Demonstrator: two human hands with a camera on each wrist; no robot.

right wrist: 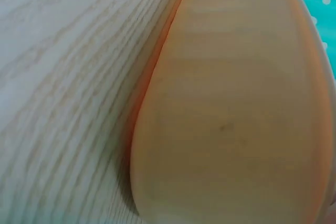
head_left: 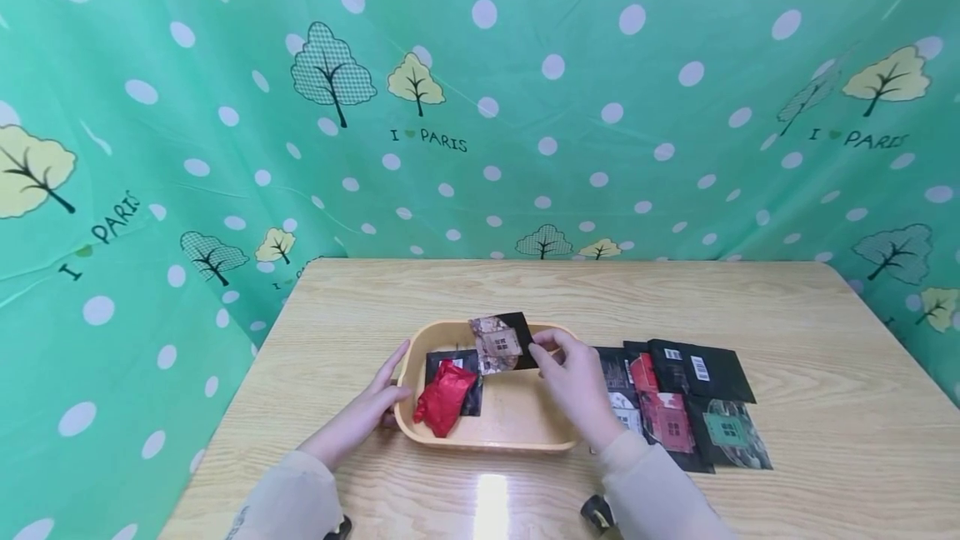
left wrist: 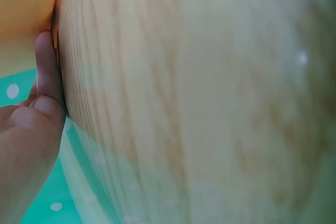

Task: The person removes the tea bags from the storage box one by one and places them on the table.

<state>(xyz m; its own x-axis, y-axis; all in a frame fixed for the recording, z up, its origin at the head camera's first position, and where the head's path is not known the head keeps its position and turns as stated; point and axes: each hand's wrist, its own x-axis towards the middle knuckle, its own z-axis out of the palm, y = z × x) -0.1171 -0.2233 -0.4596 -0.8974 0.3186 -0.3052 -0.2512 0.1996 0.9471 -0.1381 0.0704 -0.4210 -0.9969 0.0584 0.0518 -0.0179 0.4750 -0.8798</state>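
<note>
A yellow-orange oval tub (head_left: 517,445) stands on the table; its wall (right wrist: 226,156) fills much of the right wrist view. Inside, at its left end, a crumpled red packet (head_left: 446,398) lies over a black packet (head_left: 472,398). My right hand (head_left: 573,382) pinches the right edge of a black packet with a brown picture (head_left: 498,344), held over the tub's back part. My left hand (head_left: 367,411), also in the left wrist view (left wrist: 37,114), rests against the tub's left end with its fingers extended.
Right of the tub lie several overlapping packets: a black one with white labels (head_left: 720,371), one with a green label (head_left: 731,430), one with a pink label (head_left: 670,423). A small dark object (head_left: 597,512) is by my right sleeve. A green patterned cloth (head_left: 525,107) hangs behind the table.
</note>
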